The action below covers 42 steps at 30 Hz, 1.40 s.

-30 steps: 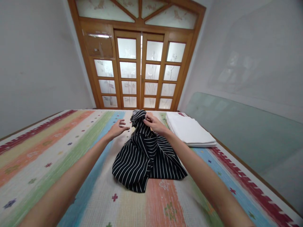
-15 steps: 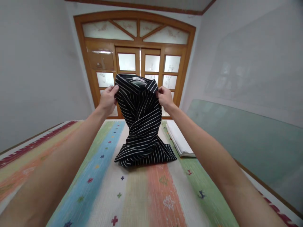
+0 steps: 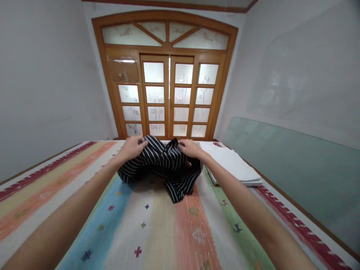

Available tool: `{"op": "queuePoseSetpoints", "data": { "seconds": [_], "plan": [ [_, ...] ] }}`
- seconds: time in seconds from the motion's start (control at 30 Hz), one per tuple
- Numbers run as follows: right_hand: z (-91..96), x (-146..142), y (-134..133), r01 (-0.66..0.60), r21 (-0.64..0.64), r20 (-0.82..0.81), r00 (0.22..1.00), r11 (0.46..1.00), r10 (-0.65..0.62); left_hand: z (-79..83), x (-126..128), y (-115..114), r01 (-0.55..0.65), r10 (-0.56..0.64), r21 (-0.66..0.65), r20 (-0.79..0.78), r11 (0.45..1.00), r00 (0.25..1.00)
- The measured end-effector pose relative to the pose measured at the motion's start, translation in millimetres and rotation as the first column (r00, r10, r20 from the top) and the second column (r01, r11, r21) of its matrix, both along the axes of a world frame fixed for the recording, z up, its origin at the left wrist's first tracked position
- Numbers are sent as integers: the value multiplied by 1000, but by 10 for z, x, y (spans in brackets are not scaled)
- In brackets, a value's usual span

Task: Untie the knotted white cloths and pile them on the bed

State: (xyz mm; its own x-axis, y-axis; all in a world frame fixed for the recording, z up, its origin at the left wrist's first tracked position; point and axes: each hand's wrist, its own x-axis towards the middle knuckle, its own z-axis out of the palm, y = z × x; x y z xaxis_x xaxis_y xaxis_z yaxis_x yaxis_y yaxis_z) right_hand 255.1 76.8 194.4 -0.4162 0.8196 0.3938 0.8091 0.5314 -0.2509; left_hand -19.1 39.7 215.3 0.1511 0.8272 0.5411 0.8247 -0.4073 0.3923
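Observation:
A black shirt [image 3: 160,159] with thin white stripes is bunched low over the far part of the patterned bedspread [image 3: 165,232]. My left hand [image 3: 132,147] is closed on the shirt's upper left part, with fingers curled round the cloth. On the other side, my right hand [image 3: 190,147] pinches its upper right part. Between the two hands the fabric sags in folds, and one striped flap hangs toward me at the front. The shirt's collar and its far side are not clearly visible.
To the right of the shirt lies a flat white folded stack [image 3: 232,165], partly behind my right forearm. A pale green headboard-like panel [image 3: 292,161] runs along the right. Beyond the bed stand wooden doors [image 3: 168,93] with glass panes.
Both hands have come down with the shirt from door height to just above the bed. The shirt, stretched upright before, is now crumpled and lower. More of the white stack shows.

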Motion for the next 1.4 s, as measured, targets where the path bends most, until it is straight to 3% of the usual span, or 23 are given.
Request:
{"op": "queuePoseSetpoints", "data": {
  "seconds": [0.03, 0.1, 0.13, 0.17, 0.23, 0.3, 0.37, 0.43, 0.5, 0.63, 0.77, 0.83, 1.0, 1.1, 1.3, 1.4],
  "plan": [
    [-261, 25, -76, -19, -68, 43, 999, 997, 22, -334, -16, -48, -23, 4, -159, -117, 987, 993],
    [-680, 66, -221, -39, -151, 95, 994, 988, 54, -890, -34, -167, -38, -12, -279, -177, 959, 984],
    [-826, 77, -287, -38, -154, 100, 994, 987, 53, -1088, -36, -225, -46, -15, -309, -192, 950, 981],
    [-931, 79, -344, -27, -144, 101, 994, 989, 42, -1229, -32, -274, -60, -2, -311, -198, 949, 980],
    [-1038, 51, -440, -19, -111, 76, 997, 994, 28, -1358, 2, -336, -94, 43, -261, -195, 961, 980],
    [-1062, -15, -518, -53, -101, 0, 999, 993, 54, -1351, 78, -351, -73, 42, -175, -174, 982, 984],
    [-1067, -107, -588, -145, -132, -91, 987, 981, 134, -1301, 188, -341, 72, -97, -171, -143, 983, 985],
    [-1095, -203, -650, -243, -181, -139, 966, 953, 220, -1276, 304, -329, 261, -294, -279, -84, 924, 952],
    [-1154, -282, -698, -287, -215, -155, 954, 933, 258, -1301, 392, -322, 353, -390, -385, -20, 853, 921],
    [-1284, -337, -738, -252, -166, -252, 946, 953, 206, -1425, 420, -318, 353, -375, -434, 36, 829, 926],
    [-1321, -316, -746, -199, -124, -499, 860, 972, 112, -1479, 342, -330, 359, -354, -460, 99, 812, 930],
    [-1310, -317, -761, -199, -90, -535, 836, 976, 121, -1461, 319, -353, 370, -355, -463, 122, 805, 927],
    [-1286, -360, -837, -236, 46, -428, 874, 971, 232, -1404, 347, -487, 486, -342, -444, 368, 752, 865],
    [-1283, -370, -886, -263, 72, -401, 876, 962, 269, -1412, 373, -596, 502, -294, -415, 469, 759, 833],
    [-1247, -348, -929, -331, 141, -273, 893, 933, 358, -1426, 386, -729, 491, -223, -430, 537, 758, 814],
    [-1220, -338, -917, -325, 140, -313, 882, 935, 353, -1397, 416, -759, 465, -241, -405, 493, 787, 836]
  ]
}}
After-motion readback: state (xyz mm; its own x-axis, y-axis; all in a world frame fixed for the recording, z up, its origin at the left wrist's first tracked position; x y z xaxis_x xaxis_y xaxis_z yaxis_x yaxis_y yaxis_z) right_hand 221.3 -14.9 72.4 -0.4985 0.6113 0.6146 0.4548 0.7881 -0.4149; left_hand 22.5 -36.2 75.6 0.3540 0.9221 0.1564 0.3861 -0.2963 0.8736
